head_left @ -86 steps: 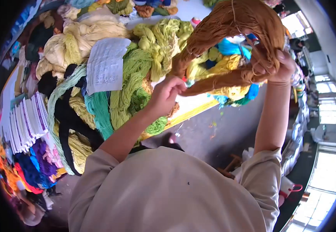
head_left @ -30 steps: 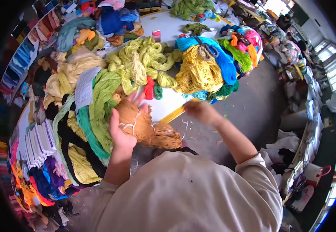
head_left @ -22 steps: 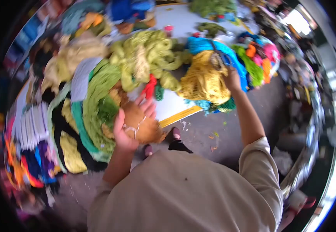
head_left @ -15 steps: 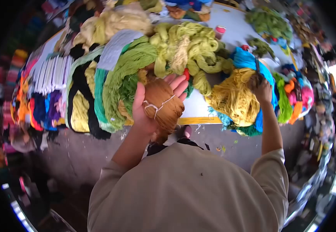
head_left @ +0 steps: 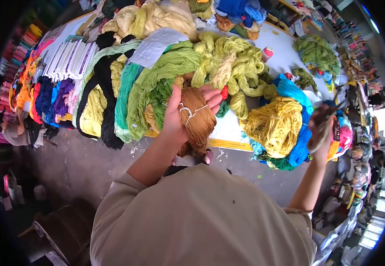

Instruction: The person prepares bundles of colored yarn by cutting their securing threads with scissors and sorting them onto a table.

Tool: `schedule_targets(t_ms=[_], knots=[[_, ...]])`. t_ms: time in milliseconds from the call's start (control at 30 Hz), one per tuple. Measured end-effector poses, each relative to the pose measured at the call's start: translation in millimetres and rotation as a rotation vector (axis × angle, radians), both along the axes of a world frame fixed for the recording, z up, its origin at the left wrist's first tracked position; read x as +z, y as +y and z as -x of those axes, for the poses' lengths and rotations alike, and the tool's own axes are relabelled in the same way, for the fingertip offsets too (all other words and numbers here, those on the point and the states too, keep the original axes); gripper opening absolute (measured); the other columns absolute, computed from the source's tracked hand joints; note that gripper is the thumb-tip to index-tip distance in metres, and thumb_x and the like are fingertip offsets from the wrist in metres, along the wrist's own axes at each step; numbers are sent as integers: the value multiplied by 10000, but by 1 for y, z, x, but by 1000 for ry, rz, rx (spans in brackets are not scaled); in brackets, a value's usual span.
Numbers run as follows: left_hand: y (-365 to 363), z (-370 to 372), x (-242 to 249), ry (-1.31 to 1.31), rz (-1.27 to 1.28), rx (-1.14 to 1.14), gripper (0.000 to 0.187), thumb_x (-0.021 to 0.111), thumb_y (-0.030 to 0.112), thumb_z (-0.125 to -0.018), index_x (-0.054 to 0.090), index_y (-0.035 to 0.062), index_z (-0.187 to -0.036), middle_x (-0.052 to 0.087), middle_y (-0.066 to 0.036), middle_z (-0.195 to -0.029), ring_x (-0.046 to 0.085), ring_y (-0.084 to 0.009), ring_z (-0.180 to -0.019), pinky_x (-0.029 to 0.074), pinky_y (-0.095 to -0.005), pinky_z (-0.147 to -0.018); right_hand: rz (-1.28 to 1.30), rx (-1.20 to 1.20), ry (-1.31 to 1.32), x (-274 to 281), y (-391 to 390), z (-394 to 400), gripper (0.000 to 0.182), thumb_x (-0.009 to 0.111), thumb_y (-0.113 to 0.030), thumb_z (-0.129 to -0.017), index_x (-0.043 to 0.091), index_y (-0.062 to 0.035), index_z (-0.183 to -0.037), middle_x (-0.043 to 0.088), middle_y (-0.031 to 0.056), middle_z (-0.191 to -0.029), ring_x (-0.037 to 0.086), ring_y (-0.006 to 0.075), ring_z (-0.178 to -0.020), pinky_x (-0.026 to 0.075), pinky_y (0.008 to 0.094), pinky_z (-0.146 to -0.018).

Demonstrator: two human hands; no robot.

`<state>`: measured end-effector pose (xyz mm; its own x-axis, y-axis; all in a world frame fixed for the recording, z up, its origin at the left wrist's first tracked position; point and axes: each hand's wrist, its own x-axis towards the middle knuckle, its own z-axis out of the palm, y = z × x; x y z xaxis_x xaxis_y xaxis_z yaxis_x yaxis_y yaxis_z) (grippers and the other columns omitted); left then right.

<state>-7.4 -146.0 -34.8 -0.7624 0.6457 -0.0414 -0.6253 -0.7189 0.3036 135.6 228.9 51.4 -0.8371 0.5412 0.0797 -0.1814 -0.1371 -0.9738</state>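
left hand (head_left: 179, 116): cradles brown skein (head_left: 197, 119) | right hand (head_left: 321, 133): grips scissors (head_left: 334, 111)

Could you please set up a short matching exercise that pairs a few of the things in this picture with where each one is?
Things:
1. brown yarn skein
2. scissors
3. white paper sheet
4. yellow yarn pile

Places:
A. lying on top of the green yarn at the far side of the table
B. resting in the palm of the left hand
C. at the table's near edge, beside the blue yarn
D. held up in the right hand

Pairs: 1-B, 2-D, 3-A, 4-C
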Motion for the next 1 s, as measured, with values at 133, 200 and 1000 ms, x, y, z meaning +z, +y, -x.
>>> schedule_targets(t_ms=[133, 200, 1000], knots=[[-23, 3, -8, -27, -107, -60, 847, 423, 708, -953, 500, -35, -1352, 555, -237, -1372, 524, -356, -1310, 406, -497, -1112, -23, 638, -196, -38, -144, -14, 355, 671, -253, -930, 641, 0, -1177, 585, -18, -838, 508, 48, -687, 388, 198, -607], [-36, 3, -4, -27, -193, -101, 852, 433, 718, -944, 522, -33, -1336, 614, -202, -1293, 599, -326, -1214, 460, -482, -1057, -265, 798, -356, -25, -206, -13, 358, 745, -219, -907, 651, -32, -1197, 587, -54, -745, 509, 43, -645, 409, 213, -583], [-59, -43, 5, 115, 14, -129, 790, 357, 636, -1010, 446, -51, -1388, 575, -229, -1372, 552, -359, -1280, 392, -503, -1130, -851, 303, 234, -31, -310, -7, 498, 773, -9, -779, 605, -86, -1241, 594, 23, -839, 574, 164, -721, 460, 317, -659]])
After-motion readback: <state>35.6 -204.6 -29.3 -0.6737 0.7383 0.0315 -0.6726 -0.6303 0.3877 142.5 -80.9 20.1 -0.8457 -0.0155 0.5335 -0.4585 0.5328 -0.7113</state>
